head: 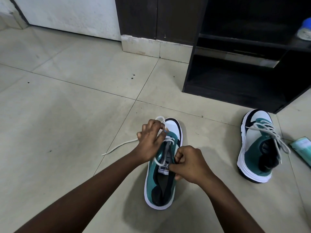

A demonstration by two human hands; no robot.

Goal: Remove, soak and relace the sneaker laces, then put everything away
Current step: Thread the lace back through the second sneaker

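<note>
OK, I count two sneakers on the floor. Near sneaker [162,167]: left hand [149,140] pinches its lace [120,145] over the toe, right hand [188,165] curls on the tongue. Second sneaker [257,148], laced, sits right of it, below the black shelf [235,73].

Both bare forearms are reaching forward from the bottom edge, converging toward the middle. Left hand [149,140] is sitting further out, back of the hand facing up, fingers curled, thumb and fingertips pinching together at its far side. Right hand [188,163] is sitting nearer, knuckles up, fingers bent inward and pinching at its left side; thumb looks tucked against the index finger, hard to say for sure. Wrists are staying roughly straight, left one angling slightly right, right one angling left. Hands are sitting close together but not touching each other.
</note>
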